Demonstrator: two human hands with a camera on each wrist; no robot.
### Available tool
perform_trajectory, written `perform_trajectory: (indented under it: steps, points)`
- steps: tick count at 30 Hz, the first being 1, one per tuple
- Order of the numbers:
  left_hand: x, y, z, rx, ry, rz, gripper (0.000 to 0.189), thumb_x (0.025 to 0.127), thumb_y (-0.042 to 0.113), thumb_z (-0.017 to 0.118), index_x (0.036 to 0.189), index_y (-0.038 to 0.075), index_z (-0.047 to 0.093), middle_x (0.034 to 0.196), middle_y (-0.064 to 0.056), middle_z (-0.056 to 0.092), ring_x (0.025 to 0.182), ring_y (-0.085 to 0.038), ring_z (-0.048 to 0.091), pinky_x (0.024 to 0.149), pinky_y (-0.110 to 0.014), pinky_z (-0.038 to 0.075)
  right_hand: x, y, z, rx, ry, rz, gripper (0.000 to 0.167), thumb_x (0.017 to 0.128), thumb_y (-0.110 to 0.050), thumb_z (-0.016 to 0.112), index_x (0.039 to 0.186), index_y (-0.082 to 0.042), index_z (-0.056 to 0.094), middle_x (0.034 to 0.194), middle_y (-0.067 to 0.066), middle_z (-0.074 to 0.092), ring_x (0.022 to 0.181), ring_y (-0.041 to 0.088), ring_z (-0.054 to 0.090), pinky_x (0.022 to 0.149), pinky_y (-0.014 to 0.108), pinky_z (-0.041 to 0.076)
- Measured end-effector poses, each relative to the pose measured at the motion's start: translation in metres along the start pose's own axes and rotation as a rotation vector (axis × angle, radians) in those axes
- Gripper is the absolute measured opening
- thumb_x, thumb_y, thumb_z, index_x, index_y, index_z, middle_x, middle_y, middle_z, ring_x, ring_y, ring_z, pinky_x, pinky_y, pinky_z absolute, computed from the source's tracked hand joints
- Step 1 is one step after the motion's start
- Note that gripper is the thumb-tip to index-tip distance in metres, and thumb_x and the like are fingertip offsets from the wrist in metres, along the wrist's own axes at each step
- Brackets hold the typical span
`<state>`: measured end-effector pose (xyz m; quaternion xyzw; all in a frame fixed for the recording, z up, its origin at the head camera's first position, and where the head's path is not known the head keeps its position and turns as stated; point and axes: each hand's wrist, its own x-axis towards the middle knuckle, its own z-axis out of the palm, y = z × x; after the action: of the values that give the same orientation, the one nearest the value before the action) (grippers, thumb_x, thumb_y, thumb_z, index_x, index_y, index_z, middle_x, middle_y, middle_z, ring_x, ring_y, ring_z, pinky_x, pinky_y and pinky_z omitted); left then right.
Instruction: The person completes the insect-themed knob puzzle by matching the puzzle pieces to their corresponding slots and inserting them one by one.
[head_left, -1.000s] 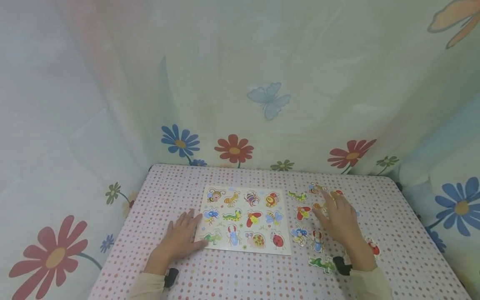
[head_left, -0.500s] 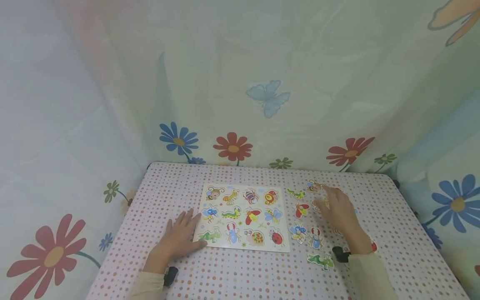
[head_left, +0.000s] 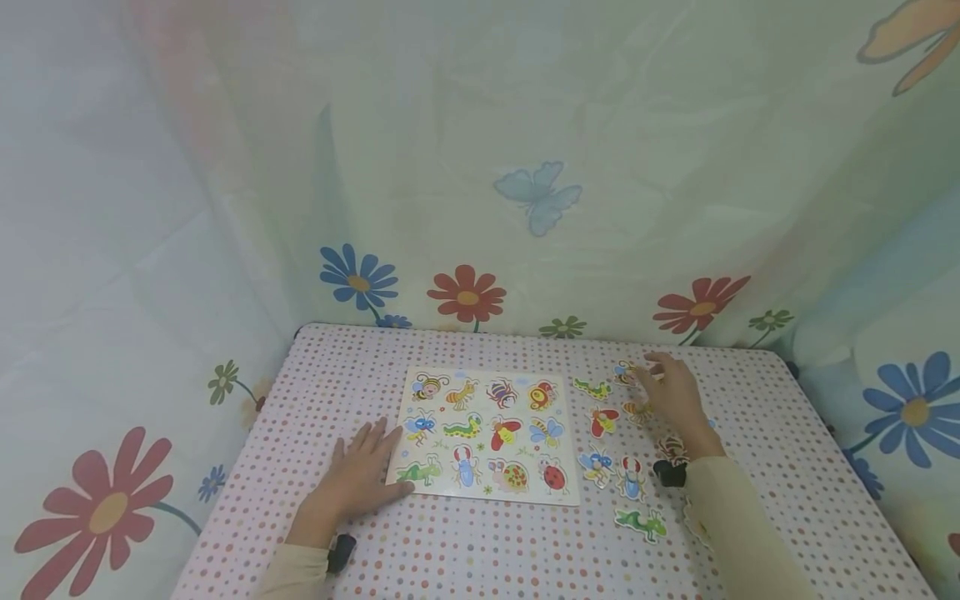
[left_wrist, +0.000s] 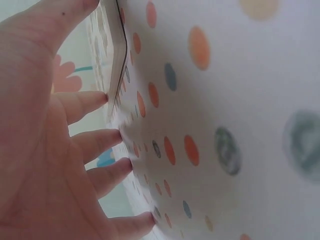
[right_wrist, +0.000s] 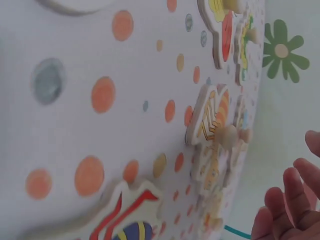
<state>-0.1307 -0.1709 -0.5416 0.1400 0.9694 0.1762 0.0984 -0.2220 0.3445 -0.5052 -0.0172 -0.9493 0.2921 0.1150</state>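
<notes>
Only the right wrist view clearly shows knobs [right_wrist: 226, 137]; left fingers [left_wrist: 100, 142] spread, right fingers [right_wrist: 294, 195] loosely bent.

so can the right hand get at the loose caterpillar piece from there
Probably yes: nothing covers the loose caterpillar piece, and the right hand looks empty. The bee piece lies flat between them, so passing over it looks easy.

Insect pieces [right_wrist: 206, 119] wooden, knobs [right_wrist: 226, 137] smooth; tablecloth [head_left: 480, 550] matt, smooth.
</notes>
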Motion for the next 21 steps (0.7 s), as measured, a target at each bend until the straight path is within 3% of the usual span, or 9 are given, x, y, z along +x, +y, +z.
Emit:
perform_trajectory:
  steps: [6, 12, 17, 21]
  points:
    - [-0.001, 0.000, 0.001, 0.011, -0.008, -0.011, 0.096, 0.084, 0.067, 0.066, 0.159, 0.017, 0.031, 0.165, -0.013, 0.018, 0.150, -0.039, 0.014, 0.114, -0.069, 0.007, 0.012, 0.004, 0.008, 0.072, -0.009, 0.124, 0.044, 0.101, -0.021, 0.058, 0.132, 0.009, 0.052, 0.112, 0.032, 0.058, 0.096, 0.044, 0.057, 0.071, 0.049, 0.051]
    - [-0.003, 0.002, 0.000, 0.003, -0.002, -0.009, 0.096, 0.083, 0.065, 0.068, 0.158, 0.016, 0.033, 0.164, -0.014, 0.020, 0.149, -0.040, 0.015, 0.114, -0.070, 0.007, 0.019, 0.005, 0.014, 0.095, -0.071, 0.268, 0.045, 0.101, -0.026, 0.059, 0.131, 0.006, 0.055, 0.106, 0.025, 0.061, 0.082, 0.031, 0.058, 0.057, 0.032, 0.047]
    - [-0.003, 0.002, -0.001, 0.006, -0.006, -0.006, 0.095, 0.084, 0.064, 0.068, 0.158, 0.015, 0.033, 0.164, -0.015, 0.020, 0.149, -0.040, 0.016, 0.114, -0.070, 0.007, 0.022, 0.009, 0.021, 0.103, -0.132, 0.371, 0.041, 0.100, -0.028, 0.061, 0.126, 0.004, 0.057, 0.110, 0.024, 0.059, 0.088, 0.031, 0.058, 0.063, 0.035, 0.050]
    - [-0.001, 0.002, 0.000, 0.021, -0.002, -0.008, 0.095, 0.084, 0.065, 0.067, 0.158, 0.016, 0.033, 0.164, -0.014, 0.020, 0.149, -0.039, 0.016, 0.114, -0.069, 0.008, 0.023, 0.012, 0.026, 0.087, -0.132, 0.377, 0.040, 0.099, -0.027, 0.061, 0.122, 0.005, 0.059, 0.112, 0.025, 0.059, 0.093, 0.035, 0.056, 0.073, 0.043, 0.050]
